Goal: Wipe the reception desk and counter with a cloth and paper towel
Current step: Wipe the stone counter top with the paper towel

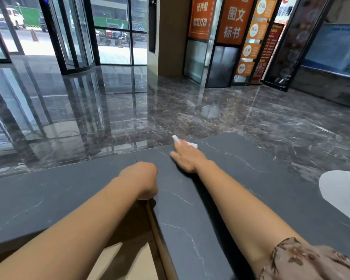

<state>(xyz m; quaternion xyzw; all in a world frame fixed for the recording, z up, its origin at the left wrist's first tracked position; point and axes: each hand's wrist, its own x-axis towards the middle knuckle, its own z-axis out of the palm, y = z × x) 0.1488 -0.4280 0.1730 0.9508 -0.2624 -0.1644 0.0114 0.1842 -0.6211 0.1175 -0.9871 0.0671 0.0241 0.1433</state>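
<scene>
Right hand (187, 158) flat on crosswise towel (193, 145)

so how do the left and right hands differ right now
Pose: the left hand is curled into a fist, while the right hand lies flat with fingers stretched out. Load: the right hand presses a white paper towel; the left hand shows nothing in it. Reach: the right hand is at the far edge of the counter, the left hand at its near edge. Both rest on the dark counter.
</scene>
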